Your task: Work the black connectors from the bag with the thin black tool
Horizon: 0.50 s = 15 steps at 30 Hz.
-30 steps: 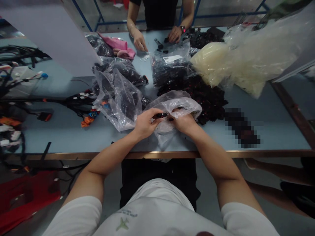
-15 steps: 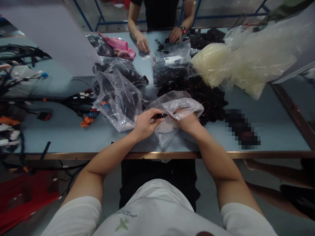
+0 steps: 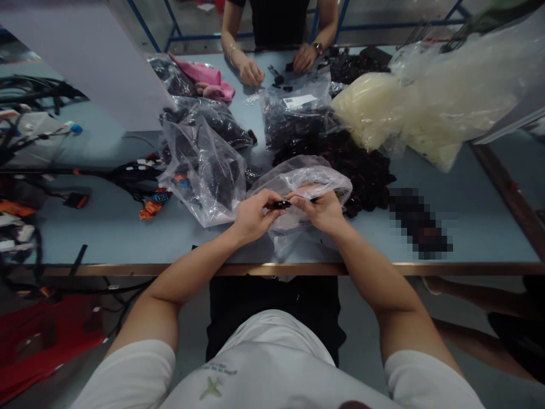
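Black part (image 3: pixel 281 204) sits pinched in the left hand (image 3: pixel 253 216), right hand (image 3: pixel 323 211) beside it, hold unclear, for handling seemingly needing a steady grip.

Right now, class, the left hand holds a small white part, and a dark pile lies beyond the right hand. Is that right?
Not quite: the small part in the left hand is black, not white, as the head view shows. The rest stands: a dark pile lies beyond the right hand.
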Available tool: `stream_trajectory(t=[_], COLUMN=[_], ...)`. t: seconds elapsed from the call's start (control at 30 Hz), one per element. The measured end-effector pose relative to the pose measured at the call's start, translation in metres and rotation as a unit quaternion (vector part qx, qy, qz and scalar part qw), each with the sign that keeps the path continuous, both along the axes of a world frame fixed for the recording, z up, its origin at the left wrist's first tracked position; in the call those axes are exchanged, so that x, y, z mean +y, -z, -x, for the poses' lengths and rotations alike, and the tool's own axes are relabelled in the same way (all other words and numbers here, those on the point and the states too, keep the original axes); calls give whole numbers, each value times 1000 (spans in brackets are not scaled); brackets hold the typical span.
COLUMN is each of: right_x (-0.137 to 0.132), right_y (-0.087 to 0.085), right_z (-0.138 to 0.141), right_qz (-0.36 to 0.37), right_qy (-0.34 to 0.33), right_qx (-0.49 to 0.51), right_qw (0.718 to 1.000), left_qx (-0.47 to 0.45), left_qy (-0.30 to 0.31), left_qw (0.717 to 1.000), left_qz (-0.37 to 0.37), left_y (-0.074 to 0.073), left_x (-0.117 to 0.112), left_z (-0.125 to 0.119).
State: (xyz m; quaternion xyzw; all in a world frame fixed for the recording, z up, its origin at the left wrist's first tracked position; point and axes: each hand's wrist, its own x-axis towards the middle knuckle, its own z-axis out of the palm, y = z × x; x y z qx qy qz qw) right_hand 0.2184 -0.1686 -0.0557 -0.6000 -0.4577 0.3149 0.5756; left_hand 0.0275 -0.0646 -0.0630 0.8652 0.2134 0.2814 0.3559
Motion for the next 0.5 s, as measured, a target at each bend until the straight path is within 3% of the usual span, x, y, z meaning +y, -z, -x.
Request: stream_trajectory(t=[0.3,0.5], right_x=[1,1], right_y=[-1,-2], right_z=[1,-4], right_qz=[12,61], right_qy=[-19,-97], right_qx=[0,55], right_qw=[1000,992], left_qx=[1,12], left_qy=[12,13], left_qw=[999,999], left_qz=[-32,-49], left_y=[0,3], left_x=[0,-2], left_z=[0,0])
